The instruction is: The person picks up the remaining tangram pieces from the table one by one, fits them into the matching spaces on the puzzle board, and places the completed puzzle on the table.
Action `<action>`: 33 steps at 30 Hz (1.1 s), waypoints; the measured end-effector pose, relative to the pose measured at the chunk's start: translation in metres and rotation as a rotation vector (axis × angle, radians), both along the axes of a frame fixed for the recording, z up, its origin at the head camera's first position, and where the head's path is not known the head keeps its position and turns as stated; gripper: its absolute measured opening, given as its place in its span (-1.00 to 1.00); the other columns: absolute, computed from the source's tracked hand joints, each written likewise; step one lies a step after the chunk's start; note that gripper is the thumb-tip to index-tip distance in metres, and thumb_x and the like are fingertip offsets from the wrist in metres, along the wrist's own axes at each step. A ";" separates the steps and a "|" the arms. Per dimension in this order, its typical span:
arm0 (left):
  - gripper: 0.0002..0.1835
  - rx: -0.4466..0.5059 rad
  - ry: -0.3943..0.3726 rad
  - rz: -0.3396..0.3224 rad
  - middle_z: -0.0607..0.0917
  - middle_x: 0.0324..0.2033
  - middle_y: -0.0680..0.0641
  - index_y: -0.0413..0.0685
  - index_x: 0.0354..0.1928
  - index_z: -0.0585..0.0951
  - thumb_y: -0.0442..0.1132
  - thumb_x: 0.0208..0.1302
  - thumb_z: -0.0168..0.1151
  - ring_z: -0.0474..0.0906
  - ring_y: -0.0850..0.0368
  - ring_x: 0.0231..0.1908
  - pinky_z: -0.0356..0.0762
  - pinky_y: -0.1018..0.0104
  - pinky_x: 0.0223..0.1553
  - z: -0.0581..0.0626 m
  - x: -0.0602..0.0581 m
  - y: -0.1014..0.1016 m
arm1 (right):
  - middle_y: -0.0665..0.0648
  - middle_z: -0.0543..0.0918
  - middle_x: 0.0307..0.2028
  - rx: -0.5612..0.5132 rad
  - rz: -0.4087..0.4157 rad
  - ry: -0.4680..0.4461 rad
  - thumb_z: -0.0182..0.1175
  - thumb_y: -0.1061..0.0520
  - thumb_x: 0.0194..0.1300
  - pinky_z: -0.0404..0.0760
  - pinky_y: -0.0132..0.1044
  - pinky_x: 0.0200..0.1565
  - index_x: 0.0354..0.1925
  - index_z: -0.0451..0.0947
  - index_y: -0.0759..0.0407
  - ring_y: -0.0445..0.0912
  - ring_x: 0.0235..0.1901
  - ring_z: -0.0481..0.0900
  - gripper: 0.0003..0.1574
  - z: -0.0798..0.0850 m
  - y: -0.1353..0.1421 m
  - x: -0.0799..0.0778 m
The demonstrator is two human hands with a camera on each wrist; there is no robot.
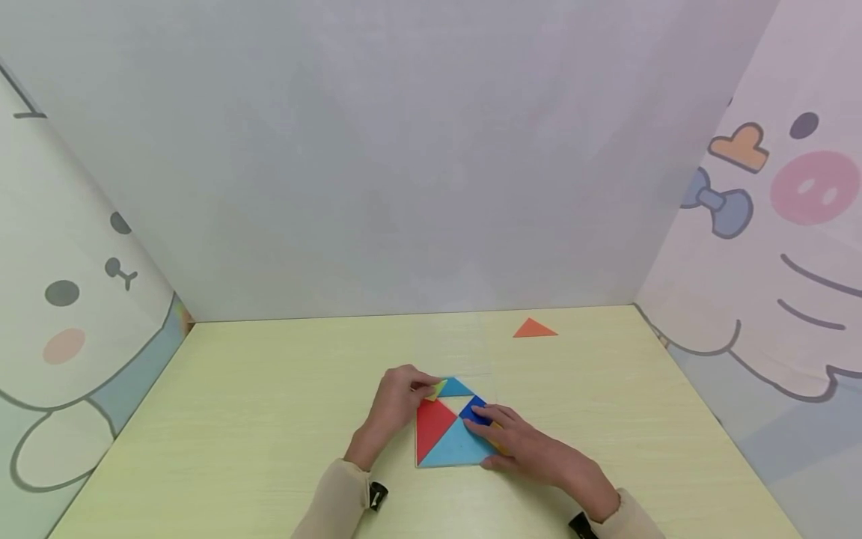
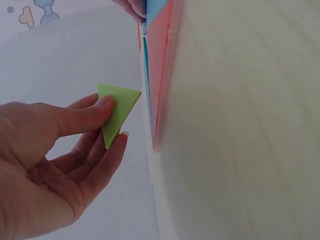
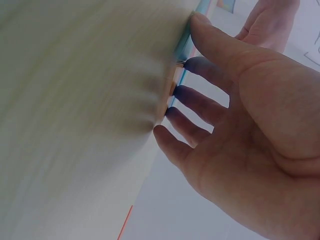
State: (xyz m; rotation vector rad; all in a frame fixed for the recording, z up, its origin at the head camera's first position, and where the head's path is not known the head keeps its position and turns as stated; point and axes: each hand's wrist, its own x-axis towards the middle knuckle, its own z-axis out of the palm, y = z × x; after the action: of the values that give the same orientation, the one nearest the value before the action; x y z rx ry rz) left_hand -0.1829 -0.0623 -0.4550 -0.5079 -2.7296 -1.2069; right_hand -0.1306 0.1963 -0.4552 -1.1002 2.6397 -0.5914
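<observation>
My left hand (image 1: 397,397) pinches a yellow-green triangular tile (image 2: 119,112) between thumb and fingers, over the upper left corner of a tangram. Just beneath that hand is the red triangle (image 1: 432,428). A light blue large triangle (image 1: 454,449) lies along the near side, and a smaller blue piece (image 1: 456,388) at the far side. My right hand (image 1: 532,448) rests with spread fingers on the tangram's right side, touching the dark blue piece (image 1: 473,409). It partly covers a yellow piece (image 1: 500,428). A pale gap shows between the red, dark blue and far blue pieces.
An orange triangle (image 1: 534,329) lies apart on the table (image 1: 283,404), toward the back right. A grey-white wall (image 1: 404,165) stands behind the table, and cartoon-printed panels (image 1: 774,247) flank it on both sides.
</observation>
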 end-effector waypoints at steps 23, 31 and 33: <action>-0.81 0.002 -0.076 -0.085 0.79 -0.21 -0.06 -0.15 -0.09 0.83 -0.40 0.27 0.43 0.67 0.02 -0.17 0.64 0.42 -0.21 0.000 -0.003 0.019 | 0.24 0.24 0.50 -0.001 0.012 0.012 0.24 -0.02 0.49 0.48 -0.04 0.33 0.53 0.29 0.17 0.17 0.46 0.18 -0.22 0.000 0.003 0.000; -0.81 -0.046 -0.107 -0.076 0.78 -0.19 -0.05 -0.13 -0.08 0.83 -0.37 0.28 0.44 0.66 0.03 -0.14 0.65 0.38 -0.18 0.001 -0.001 0.026 | 0.26 0.26 0.49 -0.023 0.031 0.023 0.21 -0.02 0.51 0.48 -0.07 0.33 0.52 0.30 0.21 0.19 0.45 0.19 -0.24 -0.001 0.005 0.003; -0.81 -0.060 -0.115 -0.072 0.78 -0.19 -0.04 -0.11 -0.08 0.83 -0.37 0.28 0.44 0.66 0.04 -0.14 0.66 0.36 -0.17 0.002 -0.001 0.027 | 0.26 0.26 0.49 -0.024 0.035 0.028 0.21 -0.02 0.51 0.47 -0.06 0.33 0.52 0.30 0.21 0.19 0.45 0.20 -0.24 0.000 0.006 0.004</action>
State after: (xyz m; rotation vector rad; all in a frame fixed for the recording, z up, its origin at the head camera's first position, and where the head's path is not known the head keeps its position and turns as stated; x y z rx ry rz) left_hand -0.1839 -0.0350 -0.4534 -0.5651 -2.8744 -1.2100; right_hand -0.1271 0.2019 -0.4557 -1.1673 2.6377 -0.6064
